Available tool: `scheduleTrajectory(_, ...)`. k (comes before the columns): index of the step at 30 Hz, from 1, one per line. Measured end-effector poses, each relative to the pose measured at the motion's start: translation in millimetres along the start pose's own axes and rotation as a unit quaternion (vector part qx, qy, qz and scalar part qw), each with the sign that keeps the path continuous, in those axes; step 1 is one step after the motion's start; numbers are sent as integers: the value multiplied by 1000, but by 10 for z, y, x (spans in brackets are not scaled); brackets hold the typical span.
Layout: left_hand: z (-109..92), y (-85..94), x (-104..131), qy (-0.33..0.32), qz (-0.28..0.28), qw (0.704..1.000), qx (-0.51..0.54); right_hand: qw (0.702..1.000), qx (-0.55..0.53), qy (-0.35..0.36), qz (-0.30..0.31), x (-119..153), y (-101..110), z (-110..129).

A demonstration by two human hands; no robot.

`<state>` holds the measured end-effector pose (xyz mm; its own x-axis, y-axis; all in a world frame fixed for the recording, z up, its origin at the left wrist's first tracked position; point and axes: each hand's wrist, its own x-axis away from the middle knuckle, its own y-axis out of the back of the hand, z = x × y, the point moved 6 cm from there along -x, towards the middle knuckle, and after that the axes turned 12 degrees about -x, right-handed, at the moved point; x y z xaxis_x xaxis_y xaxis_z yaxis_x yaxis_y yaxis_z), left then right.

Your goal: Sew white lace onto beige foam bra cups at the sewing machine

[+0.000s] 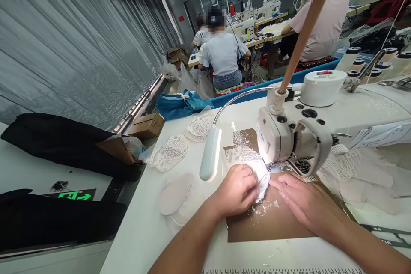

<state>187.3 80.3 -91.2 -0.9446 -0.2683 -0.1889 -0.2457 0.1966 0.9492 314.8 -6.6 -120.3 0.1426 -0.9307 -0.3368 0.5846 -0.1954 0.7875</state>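
A white lace cup piece [263,180] lies under the head of the sewing machine [276,130], close to the needle area. My left hand [239,190] is closed, its fingers curled on the near left part of the lace. Stretched out flat, my right hand [305,201] rests on the brown plate [257,229], its fingertips by the lace's right edge. The machine head partly hides the needle and presser foot. A small lamp [210,154] on a bendable metal neck lights the work from the left.
Lace cups [170,153] and a beige oval pad [176,195] lie on the left of the white table. More lace pieces [343,165] are heaped at right, near thread cones [351,58]. A blue bag [183,105] sits beyond the far edge. A co-worker [221,53] sits ahead.
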Motion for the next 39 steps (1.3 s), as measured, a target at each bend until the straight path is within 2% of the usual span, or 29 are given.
scheduleTrajectory(4, 4, 12, 2, -1, 11, 1000, 7, 1000, 13, -18, -10, -21, 28, -11)
scheduleTrajectory(10, 18, 30, 4, 13, 9, 1000, 24, 998, -40, 46, 33, -56, 32, 127)
scheduleTrajectory(17, 48, 61, 20, 31, 5, 999, 43, 994, -65, 75, 41, -52, 48, 182)
scheduleTrajectory(25, -6, 53, 0, 7, 16, 1000, 14, 1000, 17, 14, 9, -63, -33, 54)
scheduleTrajectory(30, -86, 58, -8, -14, 6, 999, -37, 998, 64, 19, 13, -58, -24, 58)
scheduleTrajectory(35, -172, -15, -13, -51, 10, 993, -102, 995, 97, 8, 13, -9, -17, 54)
scheduleTrajectory(39, -212, -43, -7, -56, 8, 991, -121, 993, 115, 7, 6, 38, -14, 64)
